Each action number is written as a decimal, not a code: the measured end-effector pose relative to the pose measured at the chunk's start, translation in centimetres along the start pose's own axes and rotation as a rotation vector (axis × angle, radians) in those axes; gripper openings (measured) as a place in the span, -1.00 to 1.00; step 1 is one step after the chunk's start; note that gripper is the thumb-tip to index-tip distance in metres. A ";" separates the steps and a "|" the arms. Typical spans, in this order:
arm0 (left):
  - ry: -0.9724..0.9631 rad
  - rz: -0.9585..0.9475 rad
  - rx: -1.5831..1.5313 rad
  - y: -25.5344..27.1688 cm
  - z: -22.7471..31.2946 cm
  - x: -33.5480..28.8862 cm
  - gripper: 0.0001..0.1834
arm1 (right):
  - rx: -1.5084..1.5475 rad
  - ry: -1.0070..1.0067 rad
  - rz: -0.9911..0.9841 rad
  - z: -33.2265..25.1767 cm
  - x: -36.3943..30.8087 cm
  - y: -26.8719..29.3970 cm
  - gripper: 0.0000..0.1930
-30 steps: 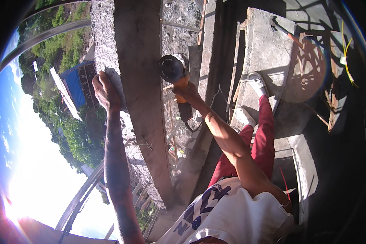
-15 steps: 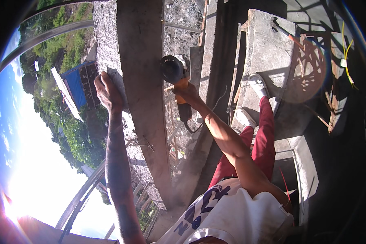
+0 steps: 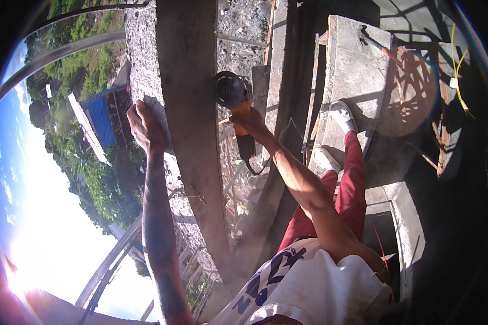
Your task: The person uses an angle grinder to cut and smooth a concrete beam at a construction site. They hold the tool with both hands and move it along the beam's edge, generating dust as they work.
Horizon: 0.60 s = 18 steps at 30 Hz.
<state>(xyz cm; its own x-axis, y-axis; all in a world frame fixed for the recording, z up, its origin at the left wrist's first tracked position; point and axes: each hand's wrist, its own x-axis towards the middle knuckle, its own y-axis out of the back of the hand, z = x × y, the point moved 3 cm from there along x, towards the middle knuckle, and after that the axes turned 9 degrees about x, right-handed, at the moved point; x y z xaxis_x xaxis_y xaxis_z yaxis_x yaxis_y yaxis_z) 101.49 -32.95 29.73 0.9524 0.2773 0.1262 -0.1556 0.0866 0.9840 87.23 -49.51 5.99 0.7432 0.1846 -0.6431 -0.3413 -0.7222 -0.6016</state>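
My right hand [image 3: 250, 123] is closed around the body of an orange and black angle grinder [image 3: 244, 143]. The grinder's round dark head [image 3: 229, 90] lies against the right side of a long concrete beam [image 3: 187, 119]; whether the disc touches the concrete I cannot tell. A dark cord loops from the tool's rear end. My left hand [image 3: 146, 130] is closed on the rough, sunlit left edge of that beam, its fingers curled and the tips partly hidden.
My feet in light shoes stand on a concrete slab [image 3: 358, 70] at the right. A hammer [image 3: 382, 47] with an orange handle lies on it. A yellow cord [image 3: 460, 81] hangs at far right. Left of the beam the ground drops away to trees and a blue-covered structure [image 3: 100, 120].
The grinder's head has tilted slightly, showing more of its round face. The thin cord right of the tool has shifted. My left hand keeps its place on the beam.
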 end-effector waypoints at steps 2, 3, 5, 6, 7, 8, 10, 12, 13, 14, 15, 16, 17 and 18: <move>0.000 0.000 -0.003 0.0 0.0 0.0 -0.26 | -0.029 0.002 -0.001 -0.1 0.3 0.1 -0.62; -0.006 0.003 -0.005 0.0 0.0 0.0 -0.26 | -0.048 0.006 -0.002 -0.2 0.4 0.1 -0.62; -0.007 0.002 -0.007 0.0 0.1 -0.1 -0.26 | -0.057 0.005 -0.007 -0.3 0.5 0.2 -0.62; -0.003 -0.003 -0.007 0.0 0.1 -0.1 -0.26 | -0.048 0.001 -0.010 -0.3 0.6 0.2 -0.62; 0.002 -0.008 -0.006 0.1 0.2 -0.1 -0.26 | -0.039 -0.003 -0.014 -0.3 0.6 0.2 -0.62; 0.002 -0.007 -0.006 0.1 0.2 -0.1 -0.26 | -0.045 0.003 -0.015 -0.4 0.6 0.2 -0.62; 0.003 -0.010 -0.005 0.2 0.3 -0.2 -0.26 | -0.063 -0.004 -0.007 -0.6 0.6 0.3 -0.62; -0.002 -0.013 -0.018 0.2 0.3 -0.3 -0.28 | -0.042 -0.008 -0.012 -0.7 0.6 0.3 -0.61; -0.019 -0.002 -0.018 0.2 0.3 -0.3 -0.28 | -0.036 -0.018 -0.013 -0.8 0.8 0.2 -0.61; -0.013 -0.003 -0.023 0.2 0.3 -0.3 -0.29 | -0.015 -0.019 -0.015 -0.9 0.9 0.1 -0.60; -0.022 0.004 -0.020 0.2 0.3 -0.3 -0.30 | 0.008 -0.022 -0.016 -0.9 1.0 0.0 -0.60; -0.032 0.011 -0.017 0.2 0.2 -0.3 -0.31 | 0.020 -0.046 -0.003 -1.0 1.1 -0.1 -0.59; -0.030 0.007 -0.014 0.2 0.2 -0.3 -0.31 | 0.025 -0.026 -0.014 -1.2 1.2 -0.1 -0.58; -0.029 0.003 -0.013 0.2 0.2 -0.3 -0.31 | 0.019 -0.027 -0.013 -1.4 1.4 -0.1 -0.56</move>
<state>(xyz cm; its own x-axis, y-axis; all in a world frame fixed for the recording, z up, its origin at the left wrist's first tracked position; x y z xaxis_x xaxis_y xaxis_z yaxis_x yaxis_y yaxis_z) 101.22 -33.17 29.88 0.9592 0.2495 0.1330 -0.1616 0.0978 0.9820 89.05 -50.13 5.81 0.7317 0.2117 -0.6479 -0.3430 -0.7071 -0.6184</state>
